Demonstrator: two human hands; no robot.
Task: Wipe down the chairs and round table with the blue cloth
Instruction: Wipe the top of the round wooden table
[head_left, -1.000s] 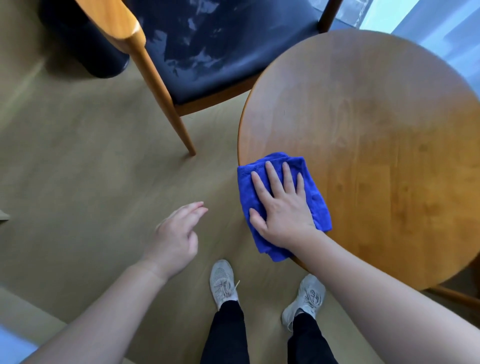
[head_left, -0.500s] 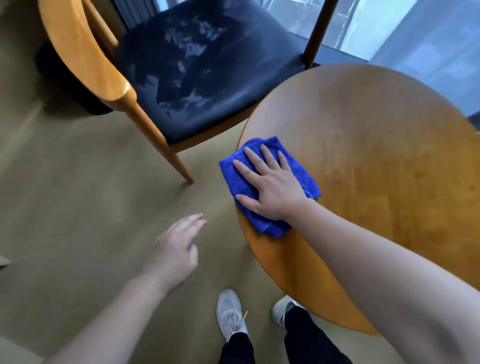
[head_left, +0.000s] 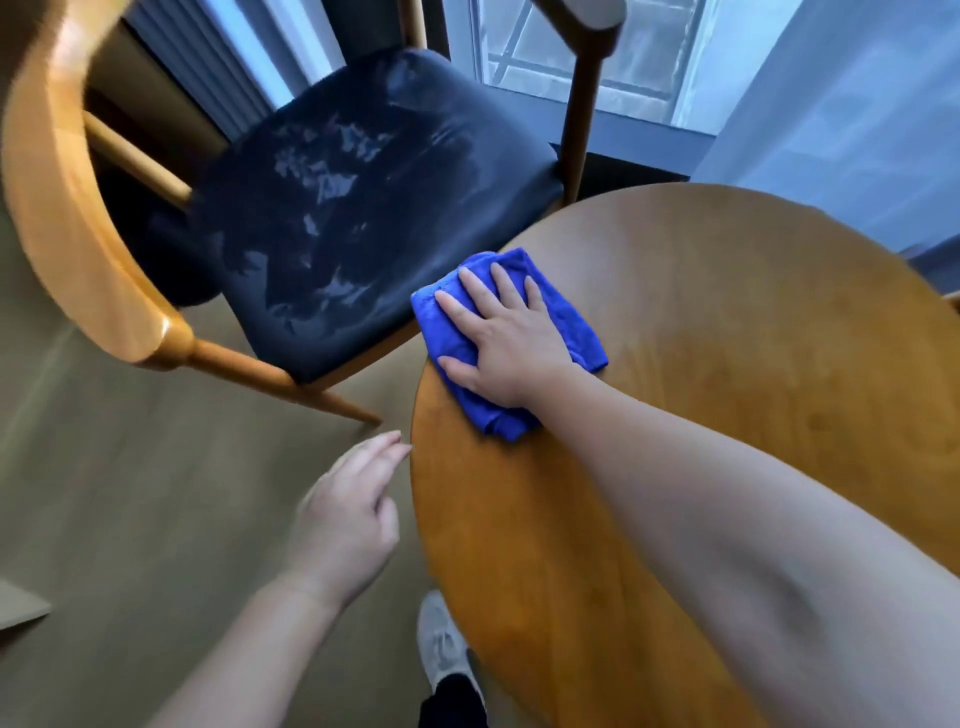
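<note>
A folded blue cloth (head_left: 571, 327) lies on the left rim of the round wooden table (head_left: 727, 364). My right hand (head_left: 501, 338) lies flat on top of the cloth, fingers spread, pressing it to the wood. My left hand (head_left: 348, 519) hangs free over the floor just left of the table's edge, fingers loosely apart and holding nothing. A wooden chair (head_left: 78, 234) with a dark blue seat (head_left: 363, 208) stands to the left of the table, its seat corner close to the cloth.
A window (head_left: 587, 52) and pale curtain (head_left: 857, 104) lie behind the chair and table. The tan floor (head_left: 130, 493) stretches out to the left. One grey shoe (head_left: 441, 644) shows below the table edge.
My right hand has slid the cloth along the table's left rim, away from me and toward the chair. The view has tilted up, and my left hand has drifted nearer the table edge.
</note>
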